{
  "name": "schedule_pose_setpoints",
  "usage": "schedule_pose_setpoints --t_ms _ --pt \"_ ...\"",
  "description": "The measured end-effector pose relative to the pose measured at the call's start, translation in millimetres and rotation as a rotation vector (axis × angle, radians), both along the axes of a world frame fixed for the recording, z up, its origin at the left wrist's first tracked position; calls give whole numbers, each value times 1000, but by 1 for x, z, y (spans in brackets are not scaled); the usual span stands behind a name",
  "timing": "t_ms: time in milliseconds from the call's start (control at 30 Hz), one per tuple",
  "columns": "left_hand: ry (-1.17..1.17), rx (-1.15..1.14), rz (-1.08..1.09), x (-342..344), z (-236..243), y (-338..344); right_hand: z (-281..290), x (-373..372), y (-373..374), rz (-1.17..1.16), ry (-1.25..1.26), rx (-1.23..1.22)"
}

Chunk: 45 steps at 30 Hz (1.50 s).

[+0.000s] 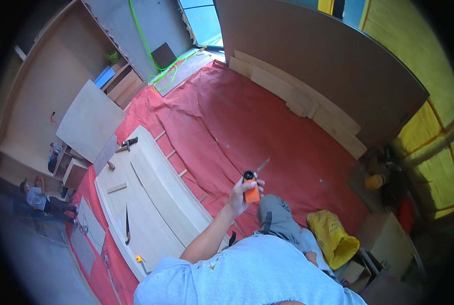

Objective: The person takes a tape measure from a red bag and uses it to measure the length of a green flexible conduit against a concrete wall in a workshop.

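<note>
My left hand is raised in front of my body, its fingers closed round an orange tool with a round black end. A thin pale strip shows just past that end; whether it belongs to the tool or lies on the floor I cannot tell. At my right side only a bit of skin of my right hand or forearm shows, beside a yellow bag; its fingers are hidden. Left of my arm lies a long pale wooden panel, with a hand plane and a handsaw on it.
Red sheeting covers the floor. Boards lean against a large brown panel on the right. A green hose runs down the far wall. Another person is by the wooden cabinet at left. Cardboard boxes stand right.
</note>
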<state>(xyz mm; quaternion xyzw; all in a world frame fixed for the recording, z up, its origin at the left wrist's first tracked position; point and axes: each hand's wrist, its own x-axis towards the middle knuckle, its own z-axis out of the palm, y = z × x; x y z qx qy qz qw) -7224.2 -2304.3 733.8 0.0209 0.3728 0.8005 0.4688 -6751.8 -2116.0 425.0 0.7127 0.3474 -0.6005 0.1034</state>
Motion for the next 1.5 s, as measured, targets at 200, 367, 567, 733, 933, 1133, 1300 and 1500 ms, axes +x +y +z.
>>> schedule_pose_setpoints --t_ms 200,367,567,733,933,1133,1300,1500 --pt "-42 -99 92 -119 -31 0 -27 -230 89 394 75 50" --pt "-68 -114 356 -240 -45 1 -58 -440 196 1011 63 251" --pt "-93 19 600 -379 -28 -2 -94 -739 396 1520 229 1208" --pt "-214 -1 701 -487 -42 34 17 -977 442 993 477 912" --pt "-217 -46 573 -641 -93 40 111 -1130 316 1076 467 703" --pt "-85 -225 65 -790 -56 71 43 -988 215 940 51 452" --pt "107 -277 -287 -928 -33 162 11 -867 144 434 -337 370" --pt "141 -213 -506 -963 -7 284 -4 -830 55 -329 -521 176"
